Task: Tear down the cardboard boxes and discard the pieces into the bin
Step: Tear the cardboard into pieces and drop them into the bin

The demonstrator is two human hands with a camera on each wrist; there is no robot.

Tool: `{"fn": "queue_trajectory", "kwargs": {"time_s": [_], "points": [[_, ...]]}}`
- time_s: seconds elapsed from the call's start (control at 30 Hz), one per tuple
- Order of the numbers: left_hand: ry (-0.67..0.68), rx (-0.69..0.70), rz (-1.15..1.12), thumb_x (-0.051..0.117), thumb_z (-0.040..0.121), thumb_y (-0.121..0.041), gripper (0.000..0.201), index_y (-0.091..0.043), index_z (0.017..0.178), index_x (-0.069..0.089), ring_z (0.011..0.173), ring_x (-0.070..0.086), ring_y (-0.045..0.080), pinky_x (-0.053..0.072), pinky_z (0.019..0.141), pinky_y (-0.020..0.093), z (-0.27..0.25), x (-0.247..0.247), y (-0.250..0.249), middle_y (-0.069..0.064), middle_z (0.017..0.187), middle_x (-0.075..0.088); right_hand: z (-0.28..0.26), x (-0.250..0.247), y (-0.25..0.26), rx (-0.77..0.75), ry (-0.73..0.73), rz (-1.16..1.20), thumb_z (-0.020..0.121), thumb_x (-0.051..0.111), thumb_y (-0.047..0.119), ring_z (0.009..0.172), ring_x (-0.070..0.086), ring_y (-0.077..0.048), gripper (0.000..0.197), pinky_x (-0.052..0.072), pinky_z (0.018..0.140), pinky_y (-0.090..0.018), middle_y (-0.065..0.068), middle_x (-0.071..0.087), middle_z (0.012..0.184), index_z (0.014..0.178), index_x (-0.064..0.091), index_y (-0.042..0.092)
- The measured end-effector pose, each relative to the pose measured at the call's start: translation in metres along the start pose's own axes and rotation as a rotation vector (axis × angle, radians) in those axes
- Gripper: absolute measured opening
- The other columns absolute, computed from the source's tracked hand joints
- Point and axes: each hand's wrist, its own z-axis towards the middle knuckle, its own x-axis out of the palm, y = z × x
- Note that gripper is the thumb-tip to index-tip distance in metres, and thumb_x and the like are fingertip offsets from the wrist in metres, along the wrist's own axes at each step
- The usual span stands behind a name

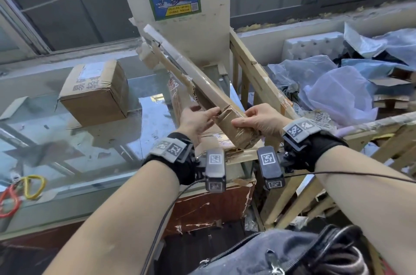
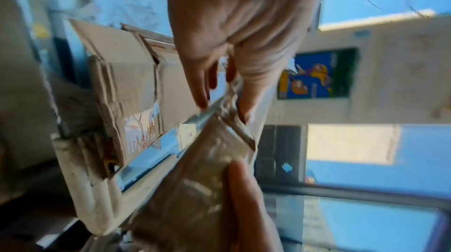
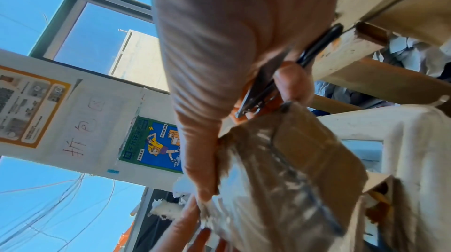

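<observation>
The long box, flattened and taped, slants up from chest height toward the pillar. The right hand pinches its near end with curled fingers, a dark tool tucked in the palm. The left hand grips the edge alongside, thumb on top. Beyond, a sealed box sits on the glass counter.

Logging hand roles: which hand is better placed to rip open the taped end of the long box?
Left. The right hand pinches the long box's taped end and also holds a dark tool; the left hand's fingers reach the seam.
</observation>
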Motion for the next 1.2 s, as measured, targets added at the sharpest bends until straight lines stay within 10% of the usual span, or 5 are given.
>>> {"fn": "queue_trajectory", "kwargs": {"time_s": [0.2,0.43,0.83,1.03,1.2], "points": [[0.141,0.458,0.624,0.075,0.080,-0.020,0.030,-0.016,0.104,0.058,0.093,0.061,0.013,0.052,0.083,0.024,-0.009,0.005,0.007,-0.003,0.096,0.062,0.014,0.013,-0.013,0.105,-0.040,0.016,0.073,0.079,0.040,0.052,0.055,-0.017,0.040,0.043,0.050,-0.025,-0.007,0.059,0.055,0.064,0.063,0.004],[0.431,0.409,1.018,0.092,0.048,-0.043,0.117,-0.018,0.144,0.030,0.124,0.034,0.011,0.031,0.110,0.025,-0.014,0.001,0.023,-0.002,0.128,0.026,0.008,0.017,-0.015,0.204,-0.052,0.047,0.080,0.069,0.050,0.031,0.046,-0.004,0.048,0.032,0.032,-0.015,-0.001,0.055,0.051,0.082,0.065,0.002],[0.202,0.788,1.078,0.082,0.061,-0.053,0.061,-0.022,0.110,0.063,0.103,0.048,0.011,0.043,0.092,0.026,-0.011,0.010,0.035,-0.008,0.108,0.056,0.006,-0.005,-0.003,0.195,-0.051,0.154,0.094,0.041,0.007,0.066,0.057,-0.016,0.022,0.038,0.041,-0.023,-0.015,0.061,0.092,0.097,0.063,0.002],[0.585,0.111,0.686,0.075,0.077,-0.043,0.041,-0.005,0.090,0.072,0.064,0.061,0.013,0.057,0.063,0.027,-0.030,0.044,0.027,0.003,0.075,0.068,0.003,-0.010,-0.010,0.072,-0.072,0.228,0.087,0.049,-0.008,0.073,0.059,-0.021,0.022,0.049,0.065,-0.028,-0.015,0.063,0.082,0.083,0.065,0.005],[0.576,-0.135,0.401,0.068,0.086,-0.007,0.009,0.001,0.085,0.066,0.056,0.065,0.011,0.050,0.047,0.016,-0.033,0.050,0.029,0.011,0.073,0.069,-0.002,-0.013,-0.009,-0.007,-0.083,0.160,0.088,0.055,-0.008,0.037,0.050,-0.002,0.014,0.038,0.037,-0.014,-0.015,0.061,0.075,0.086,0.064,0.003]]}}
